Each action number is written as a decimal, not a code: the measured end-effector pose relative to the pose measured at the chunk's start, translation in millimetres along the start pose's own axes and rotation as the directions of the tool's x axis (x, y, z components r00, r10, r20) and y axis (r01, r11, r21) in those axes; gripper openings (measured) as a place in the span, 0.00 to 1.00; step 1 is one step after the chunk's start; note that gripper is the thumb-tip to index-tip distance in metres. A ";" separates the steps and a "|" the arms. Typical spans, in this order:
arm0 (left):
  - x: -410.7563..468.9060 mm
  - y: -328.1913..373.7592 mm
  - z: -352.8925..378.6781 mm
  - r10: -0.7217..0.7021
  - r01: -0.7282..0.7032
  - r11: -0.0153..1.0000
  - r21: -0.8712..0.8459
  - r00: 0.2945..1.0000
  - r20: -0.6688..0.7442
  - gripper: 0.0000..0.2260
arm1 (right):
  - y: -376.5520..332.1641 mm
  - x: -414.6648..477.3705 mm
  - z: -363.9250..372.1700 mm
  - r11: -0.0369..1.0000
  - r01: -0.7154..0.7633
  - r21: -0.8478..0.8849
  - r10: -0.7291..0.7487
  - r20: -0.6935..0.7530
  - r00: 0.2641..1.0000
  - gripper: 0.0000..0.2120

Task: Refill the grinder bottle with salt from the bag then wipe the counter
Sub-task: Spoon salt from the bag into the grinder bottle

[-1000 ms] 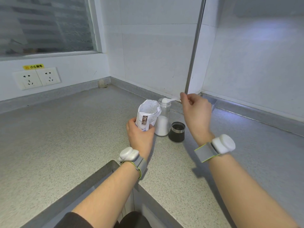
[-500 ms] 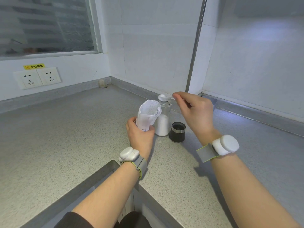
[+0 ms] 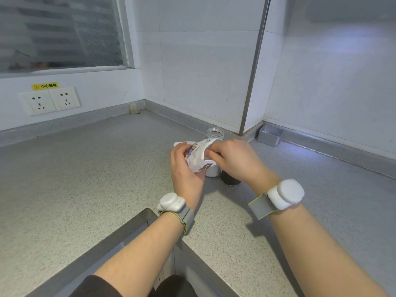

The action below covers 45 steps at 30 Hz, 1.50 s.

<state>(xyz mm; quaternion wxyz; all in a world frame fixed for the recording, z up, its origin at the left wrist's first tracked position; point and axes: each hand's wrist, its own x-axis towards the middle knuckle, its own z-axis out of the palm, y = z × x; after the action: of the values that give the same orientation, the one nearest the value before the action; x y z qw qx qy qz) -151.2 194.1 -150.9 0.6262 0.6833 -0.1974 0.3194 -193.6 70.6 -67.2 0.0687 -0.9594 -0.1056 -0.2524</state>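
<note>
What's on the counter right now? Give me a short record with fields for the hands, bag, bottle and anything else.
left hand: grips the lower part of the salt bag
right hand: pinches the bag's top edge
grinder bottle: upright behind the bag, mouth open, some salt inside
dark cap: on the counter beside the bottle
metal tin: by the wall, apart from both hands

A crumpled white salt bag (image 3: pixel 198 160) is leaning against the uncapped glass grinder bottle (image 3: pixel 215 133), which is standing upright, part-filled.

Soft, even daylight; wide-angle bending at edges.
</note>
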 end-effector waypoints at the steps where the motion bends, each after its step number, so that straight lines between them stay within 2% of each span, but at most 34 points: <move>1: 0.0 -0.5 0.7 0.005 -0.005 1.000 0.006 1.000 0.013 0.24 | -0.6 0.1 -0.8 0.998 -0.033 0.056 0.031 0.038 0.999 0.16; 4: 0.6 -2.1 1.9 0.018 -0.019 1.000 0.020 0.999 0.039 0.25 | -0.9 3.1 -2.8 0.939 -0.195 0.285 0.157 0.149 0.976 0.16; 7: 0.5 -4.5 2.2 -0.003 0.003 1.000 0.023 1.000 0.030 0.25 | 1.3 4.9 -4.0 0.766 -0.365 0.529 0.284 0.231 0.931 0.18; 10: -0.1 -5.3 3.1 -0.059 0.058 0.998 0.023 0.998 0.023 0.25 | 1.2 4.7 -6.8 0.663 -0.430 0.613 0.369 0.231 0.900 0.21; 14: 1.1 -4.4 4.9 -0.220 0.221 0.973 0.064 0.975 -0.025 0.23 | 2.4 7.1 -6.9 0.495 -0.522 0.695 0.545 0.220 0.809 0.17; 19: 2.4 -6.3 3.3 -0.361 0.365 0.927 0.084 0.930 -0.062 0.23 | 5.6 6.8 -10.5 0.298 -0.470 0.831 0.626 0.202 0.753 0.13; 25: 3.7 -6.8 3.7 -0.386 0.392 0.914 0.105 0.920 -0.073 0.23 | 14.5 7.6 -11.2 0.113 -0.441 0.890 0.692 0.248 0.678 0.12; 31: 3.7 -7.2 3.3 -0.408 0.414 0.905 0.098 0.910 -0.074 0.23 | 18.8 7.7 -13.7 0.021 -0.398 0.917 0.773 0.238 0.588 0.11; 35: 3.9 -6.1 3.9 -0.418 0.424 0.900 0.099 0.905 -0.077 0.23 | 22.1 6.8 -13.3 0.024 -0.354 0.935 0.828 0.180 0.531 0.11; 38: 3.9 -5.0 4.4 -0.414 0.422 0.900 0.109 0.906 -0.089 0.23 | 23.2 5.9 -10.5 0.110 -0.349 0.930 0.852 0.092 0.515 0.12; 41: 3.8 -4.5 4.5 -0.418 0.427 0.897 0.113 0.904 -0.090 0.23 | 23.2 5.4 -6.6 0.315 -0.387 0.867 0.842 -0.068 0.534 0.15; 43: 4.0 -4.6 4.0 -0.418 0.426 0.898 0.111 0.904 -0.092 0.23 | 22.5 5.4 -4.6 0.499 -0.397 0.771 0.786 -0.208 0.583 0.20; 45: 4.1 -4.7 4.4 -0.417 0.425 0.899 0.109 0.905 -0.090 0.23 | 21.3 4.1 -3.4 0.661 -0.368 0.654 0.691 -0.339 0.638 0.20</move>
<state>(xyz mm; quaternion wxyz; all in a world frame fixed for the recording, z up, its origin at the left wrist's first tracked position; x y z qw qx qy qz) -144.4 190.9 -151.6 0.6420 0.7373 -0.0043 0.2101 -186.7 50.1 -64.0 0.4311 -0.7667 0.1545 -0.4500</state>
